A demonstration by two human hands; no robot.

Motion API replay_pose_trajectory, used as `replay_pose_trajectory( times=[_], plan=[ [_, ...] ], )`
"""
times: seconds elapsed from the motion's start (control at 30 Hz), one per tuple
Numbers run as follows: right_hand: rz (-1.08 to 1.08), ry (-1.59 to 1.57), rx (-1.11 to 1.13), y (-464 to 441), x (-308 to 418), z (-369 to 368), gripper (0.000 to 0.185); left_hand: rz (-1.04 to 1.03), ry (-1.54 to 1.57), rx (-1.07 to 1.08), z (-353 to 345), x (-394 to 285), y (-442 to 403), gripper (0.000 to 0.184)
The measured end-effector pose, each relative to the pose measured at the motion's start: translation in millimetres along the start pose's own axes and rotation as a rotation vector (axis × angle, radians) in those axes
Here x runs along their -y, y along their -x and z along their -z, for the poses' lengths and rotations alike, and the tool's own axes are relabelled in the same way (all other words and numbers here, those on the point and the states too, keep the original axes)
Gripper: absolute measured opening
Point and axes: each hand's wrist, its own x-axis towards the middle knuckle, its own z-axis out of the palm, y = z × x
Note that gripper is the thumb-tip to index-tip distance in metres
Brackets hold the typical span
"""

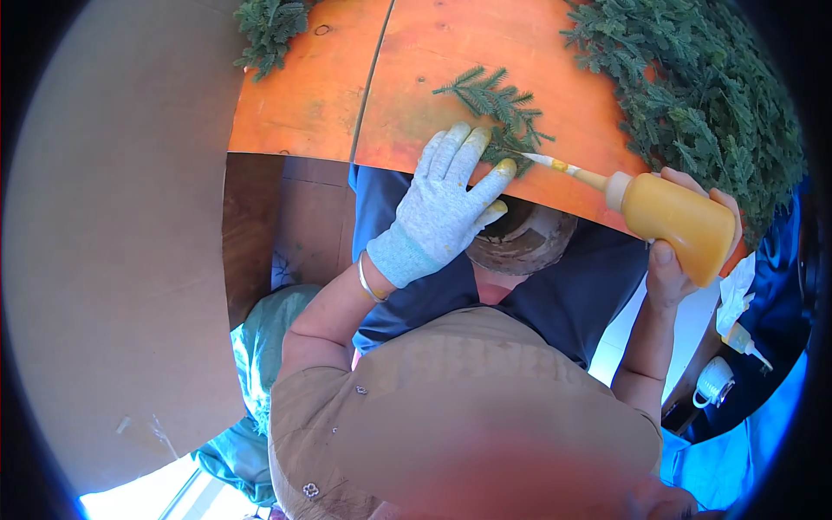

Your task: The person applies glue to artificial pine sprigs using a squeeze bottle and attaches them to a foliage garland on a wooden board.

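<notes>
My left hand (446,204), in a pale grey knit glove with yellow-stained fingertips, lies palm down at the near edge of an orange board. Its fingers hold the lower part of a small green fir sprig (498,100) against the board; the exact grip is partly hidden. My bare right hand (680,251) is wrapped round a squeeze bottle (679,221) of yellow-amber liquid, tilted with its nozzle pointing left. The thin nozzle tip meets the sprig beside my left fingertips. Whether liquid is coming out cannot be seen.
The orange board (416,113) has a dark seam. A large heap of fir sprigs (693,95) lies at its right, and a smaller bunch (270,35) at the upper left. A cardboard sheet (121,243) fills the left. A white cup (714,381) and another nozzle bottle (741,340) are lower right.
</notes>
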Motion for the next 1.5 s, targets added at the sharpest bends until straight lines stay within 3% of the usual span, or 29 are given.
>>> replay_pose_trajectory(
  times=[0.43,0.63,0.73,1.07,1.37,1.5],
  plan=[
    [-0.014,0.232,-0.043,5.6,4.5,21.2,0.078,-0.008,-0.042,0.002,1.8,0.8,-4.4,0.049],
    [-0.073,0.191,-0.095,13.2,1.6,31.4,0.081,-0.015,-0.021,-0.006,3.4,1.6,-6.0,0.05],
    [-0.091,0.014,-0.125,15.7,1.0,29.5,0.081,-0.015,-0.019,-0.003,4.2,2.7,-6.8,0.049],
    [-0.061,0.017,-0.057,0.5,-8.6,-15.1,0.083,-0.027,-0.03,-0.019,3.3,3.8,-7.0,0.048],
    [-0.021,0.079,-0.207,31.8,4.5,36.3,0.083,-0.163,-0.023,-0.102,8.1,-16.8,11.5,0.034],
    [-0.047,0.131,-0.26,59.5,13.3,59.8,0.083,-0.042,-0.001,0.145,-19.0,-50.4,37.8,0.033]
  ],
)
